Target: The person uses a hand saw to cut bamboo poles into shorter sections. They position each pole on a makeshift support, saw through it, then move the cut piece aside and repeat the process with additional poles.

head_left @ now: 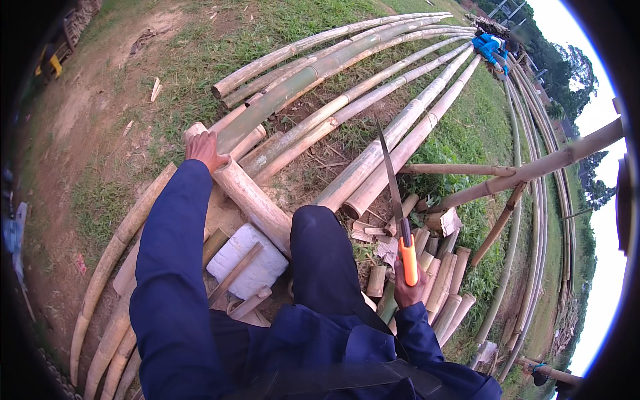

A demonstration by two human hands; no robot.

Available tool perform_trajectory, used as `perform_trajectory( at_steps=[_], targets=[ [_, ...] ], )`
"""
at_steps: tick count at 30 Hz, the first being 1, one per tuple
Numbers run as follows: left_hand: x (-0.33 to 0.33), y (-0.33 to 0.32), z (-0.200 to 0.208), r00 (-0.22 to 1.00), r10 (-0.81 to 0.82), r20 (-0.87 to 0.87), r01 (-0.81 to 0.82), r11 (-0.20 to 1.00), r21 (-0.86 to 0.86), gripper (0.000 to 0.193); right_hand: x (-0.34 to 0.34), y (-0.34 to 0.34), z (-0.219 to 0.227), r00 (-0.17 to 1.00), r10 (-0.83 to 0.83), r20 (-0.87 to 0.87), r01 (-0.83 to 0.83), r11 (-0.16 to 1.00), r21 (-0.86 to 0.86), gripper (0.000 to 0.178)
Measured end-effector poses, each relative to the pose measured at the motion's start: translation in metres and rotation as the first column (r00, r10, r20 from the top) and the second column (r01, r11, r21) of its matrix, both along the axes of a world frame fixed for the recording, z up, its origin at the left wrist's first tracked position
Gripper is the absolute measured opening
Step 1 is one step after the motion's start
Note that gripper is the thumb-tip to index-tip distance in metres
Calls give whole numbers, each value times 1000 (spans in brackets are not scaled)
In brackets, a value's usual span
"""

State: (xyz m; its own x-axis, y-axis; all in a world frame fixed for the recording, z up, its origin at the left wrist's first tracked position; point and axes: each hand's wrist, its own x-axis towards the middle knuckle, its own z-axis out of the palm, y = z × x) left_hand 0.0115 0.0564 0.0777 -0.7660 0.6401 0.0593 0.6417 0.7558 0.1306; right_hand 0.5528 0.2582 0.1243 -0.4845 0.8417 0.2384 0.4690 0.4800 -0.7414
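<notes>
My right hand (408,288) is closed around the orange handle of a hand saw (392,179). The saw's long, narrow blade points up and away, apart from any pole and above the thick bamboo poles in the middle. On the left, my left hand (205,149) wraps over a thick, pale bamboo piece (252,199), which slants down toward my knee. Part of that piece is hidden under the hand. Just beside the hand, the near end of a long greenish bamboo pole (250,123) is visible.
Cut bamboo lengths (441,283) are piled at my right. A white block (245,260) sits below the pale piece. Long bamboo poles (400,157) fan out ahead, toward a person in blue (490,48) far off. A bamboo frame (527,172) stands at the right.
</notes>
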Motion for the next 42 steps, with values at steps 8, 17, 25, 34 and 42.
perform_trajectory(
  at_steps=[8,17,25,34,42],
  targets=[
    [49,-189,28,994,3,-109,-8,999,-41,71,-7,7,-25,978,-173,-117,177,984,25,17],
    [193,-425,-46,895,278,349,-239,959,-152,72,7,41,-90,988,-153,17,144,957,250,20],
    [244,-587,-73,729,596,338,-395,769,-503,90,-13,35,-138,984,-118,136,76,957,281,35],
    [173,-458,-18,880,461,114,-384,832,-401,72,-27,39,-194,856,332,396,-354,935,-19,27],
    [81,-117,-9,980,153,126,-159,987,35,67,-19,33,-237,787,413,459,-406,906,-119,26]
  ],
)
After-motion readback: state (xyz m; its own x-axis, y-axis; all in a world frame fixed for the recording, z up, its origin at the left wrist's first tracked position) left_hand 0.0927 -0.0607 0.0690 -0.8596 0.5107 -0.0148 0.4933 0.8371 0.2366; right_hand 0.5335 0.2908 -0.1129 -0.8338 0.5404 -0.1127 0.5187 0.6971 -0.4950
